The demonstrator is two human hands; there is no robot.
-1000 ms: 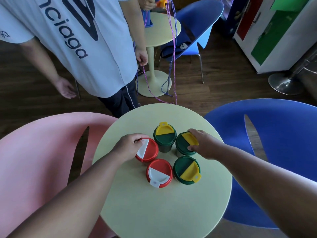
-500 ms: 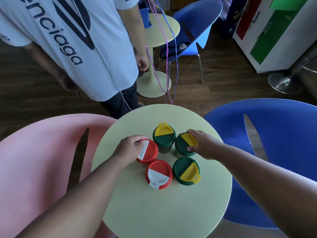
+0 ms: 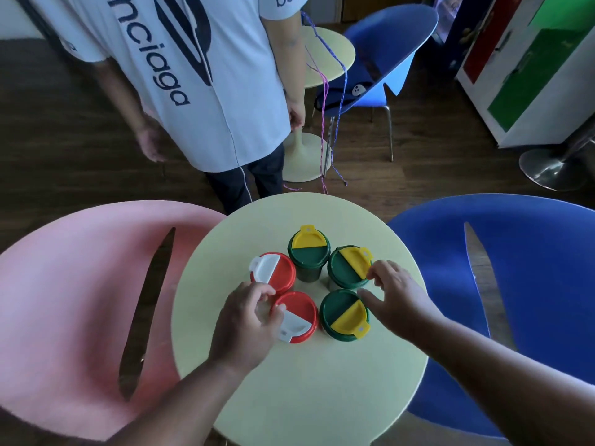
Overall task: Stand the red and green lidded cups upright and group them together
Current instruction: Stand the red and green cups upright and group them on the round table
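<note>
Five lidded cups stand upright in a tight cluster on the round pale yellow table [image 3: 289, 381]. Two are red with white flaps: the far red cup [image 3: 279, 271] and the near red cup [image 3: 301, 312]. Three are green with yellow flaps: the far green cup [image 3: 308, 252], the right green cup [image 3: 346, 268] and the near green cup [image 3: 341, 312]. My left hand [image 3: 246, 321] sits left of the near red cup, its curled fingers gripping the cup's rim. My right hand [image 3: 397, 299] lies right of the green cups, fingers spread, fingertips touching the right green cup's yellow flap.
A person in a white T-shirt [image 3: 199, 75] stands just beyond the table's far edge. A pink chair [image 3: 80, 300] is at the left and a blue chair [image 3: 531, 284] at the right. Behind are a second small table [image 3: 325, 56], another blue chair [image 3: 386, 53] and hanging strings [image 3: 335, 123].
My left hand has left the far red cup and drawn back to the near red cup. My right hand has slid off the right green cup's lid toward me.
</note>
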